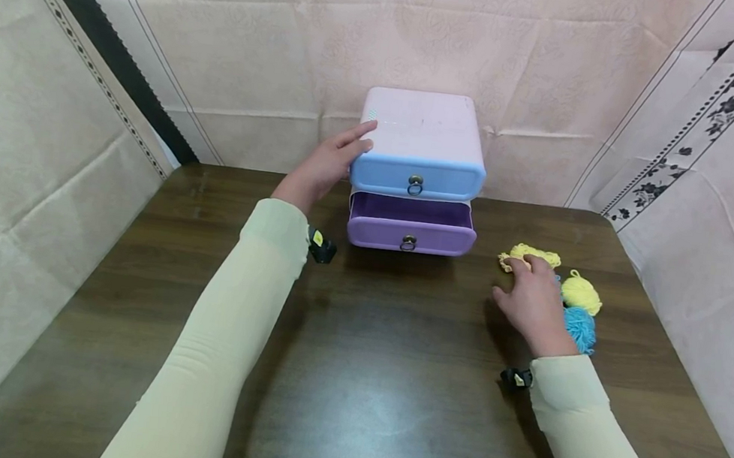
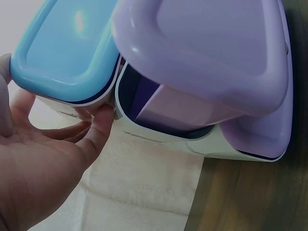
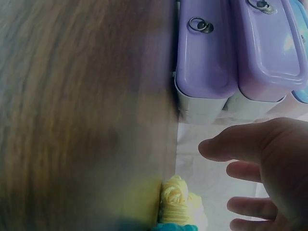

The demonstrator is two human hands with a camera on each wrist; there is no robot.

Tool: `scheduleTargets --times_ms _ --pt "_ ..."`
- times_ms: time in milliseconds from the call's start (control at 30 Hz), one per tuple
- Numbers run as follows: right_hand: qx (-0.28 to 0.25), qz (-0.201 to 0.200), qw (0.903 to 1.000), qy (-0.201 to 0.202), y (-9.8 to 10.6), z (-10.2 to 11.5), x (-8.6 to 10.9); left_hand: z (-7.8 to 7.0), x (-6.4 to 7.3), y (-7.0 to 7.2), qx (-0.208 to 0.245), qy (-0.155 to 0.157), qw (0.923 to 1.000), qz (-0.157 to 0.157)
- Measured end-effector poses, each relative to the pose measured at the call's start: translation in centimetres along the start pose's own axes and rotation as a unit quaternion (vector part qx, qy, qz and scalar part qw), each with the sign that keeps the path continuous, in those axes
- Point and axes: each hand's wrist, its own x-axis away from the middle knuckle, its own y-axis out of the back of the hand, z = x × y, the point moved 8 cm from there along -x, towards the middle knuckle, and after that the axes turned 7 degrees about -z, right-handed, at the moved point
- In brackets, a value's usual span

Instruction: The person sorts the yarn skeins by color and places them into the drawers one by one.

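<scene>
A small drawer cabinet (image 1: pixel 423 123) with a pale top stands at the table's back edge. Its blue drawer (image 1: pixel 380 174) is closed, while the purple drawer (image 1: pixel 372 233) below is pulled out, its visible inside bare. Another purple drawer (image 3: pixel 207 57) sits closed at the bottom in the right wrist view. My left hand (image 1: pixel 328 164) rests on the cabinet's upper left edge, fingers and thumb touching the case beside the blue drawer. My right hand (image 1: pixel 535 305) hovers at the yarn, fingertips over a yellow skein (image 1: pixel 544 255), with nothing between the fingers in the right wrist view.
Right of my right hand lie a yellow yarn ball (image 1: pixel 581 293) and a blue yarn ball (image 1: pixel 580 329). Everything stands on a dark wooden table (image 1: pixel 350 378). Pale patterned cloth (image 1: pixel 237 55) hangs behind the table and along both sides.
</scene>
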Motion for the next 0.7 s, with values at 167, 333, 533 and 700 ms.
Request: scheduleTargets --times_ms 167,333,533,700 --pt "0.011 0.012 0.9998 -0.009 -0.3 -0.6 -0.1 -0.1 0.0 0.0 -0.001 -0.003 1.0000 0.000" --pt "0.016 0.031 0.9991 -0.022 -0.8 -1.2 -0.1 0.0 0.0 0.0 -0.001 0.000 1.0000 0.000" --pt "0.023 0.045 0.9984 -0.023 -1.1 -1.6 0.1 0.1 -0.1 0.0 -0.006 0.005 1.0000 0.001" --pt "0.033 0.062 0.9973 -0.022 -1.4 -1.7 0.3 0.1 -0.3 0.0 -0.007 0.007 0.9999 0.004"
